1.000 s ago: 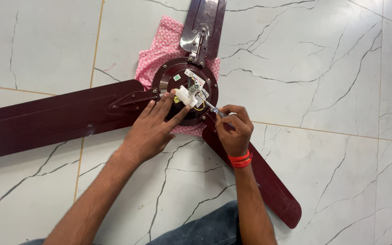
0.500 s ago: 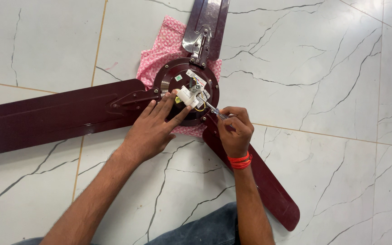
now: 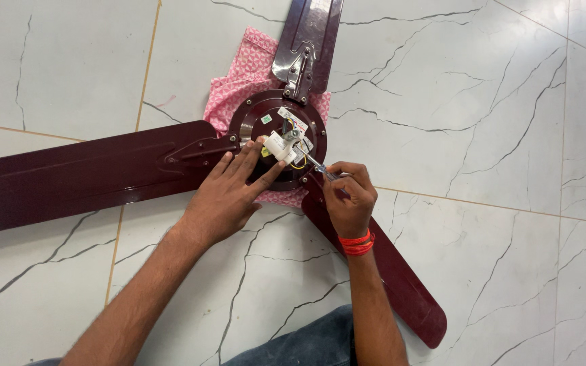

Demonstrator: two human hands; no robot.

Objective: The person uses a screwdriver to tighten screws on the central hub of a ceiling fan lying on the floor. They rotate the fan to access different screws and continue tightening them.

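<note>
Nearest me, my two forearms ran up from the bottom edge, a strip of blue denim (image 3: 306, 342) between them. My right hand (image 3: 349, 196), a red thread band (image 3: 357, 244) on its wrist, was closed around the handle of a screwdriver (image 3: 320, 167), whose thin shaft slanted up and left from my fingertips toward the white capacitor block (image 3: 278, 145). My left hand (image 3: 228, 193) lay flat, fingers spread, pressing on the near rim of the fan's round maroon motor housing (image 3: 256, 122), with its fingertips touching the white block and gripping nothing. The two hands sat close together, the block just ahead of them.

Under my right wrist one maroon blade (image 3: 408, 291) ran down and right across the floor. A second blade (image 3: 62, 179) stretched far left from beside my left hand. Beyond the hands, past the housing, a third blade (image 3: 313, 34) went straight up out of view on its metal bracket. A pink patterned cloth (image 3: 239, 81) lay beneath the housing, showing at its far-left side. Everything rested on white marble-look tiles (image 3: 496, 122).
</note>
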